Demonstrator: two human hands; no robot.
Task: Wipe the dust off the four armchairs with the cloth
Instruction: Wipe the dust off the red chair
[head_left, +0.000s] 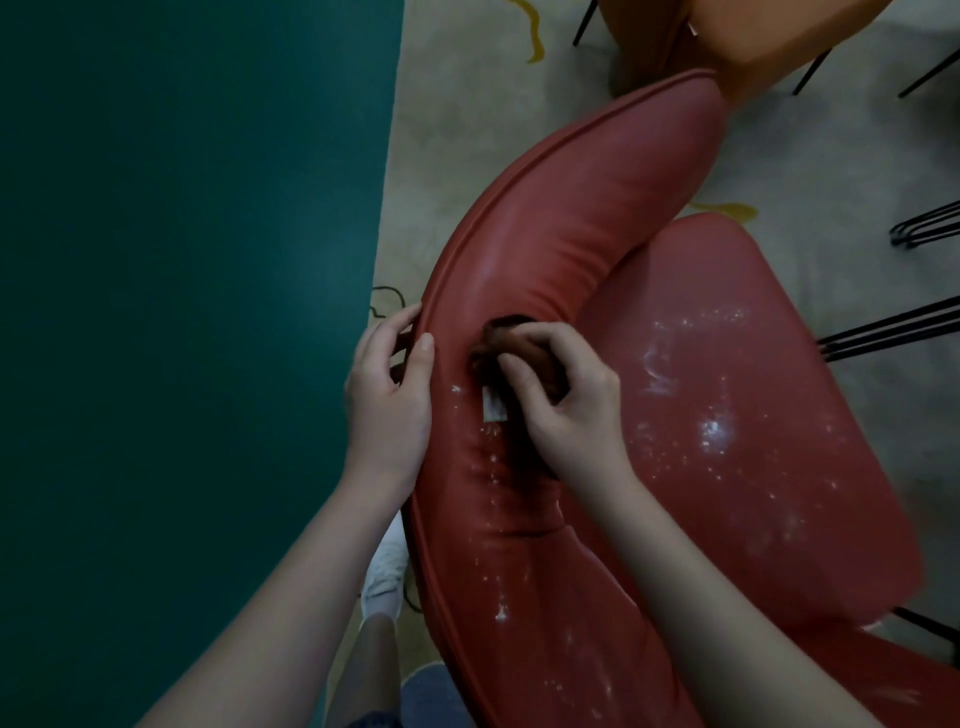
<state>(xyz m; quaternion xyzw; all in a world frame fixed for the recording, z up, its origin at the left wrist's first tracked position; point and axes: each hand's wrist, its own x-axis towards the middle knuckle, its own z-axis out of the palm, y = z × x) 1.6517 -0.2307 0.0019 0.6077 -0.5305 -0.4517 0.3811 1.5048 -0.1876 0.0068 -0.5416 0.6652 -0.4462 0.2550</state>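
Right grip (566, 402) holds cloth (503, 336) on armchair (571, 218); tag (493, 408) unreadable.

head cam, steep down, close on armchair (597, 249)

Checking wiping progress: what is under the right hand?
A dark cloth with a white tag, gripped by the right hand against the red armchair backrest. Whether dust remains beneath it is hidden.
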